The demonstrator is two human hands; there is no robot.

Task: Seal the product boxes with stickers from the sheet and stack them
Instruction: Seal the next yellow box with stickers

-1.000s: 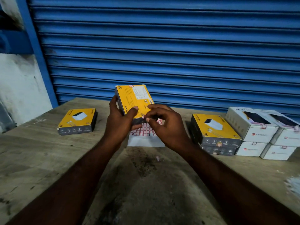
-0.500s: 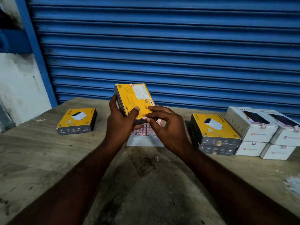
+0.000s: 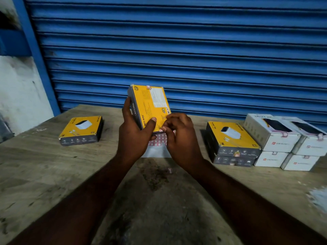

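Box sat tilted in our left hand, thumb across its face; our right hand pinched its lower edge.

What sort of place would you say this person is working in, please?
Probably a small shop's storefront or stockroom packing bench: a closed blue roller shutter stands behind a worn wooden table, which carries stacked retail boxes and a sticker sheet.

My table is worn wood with a dark stain near me and a pale smear at its right edge; behind it a blue shutter, a white wall to its left
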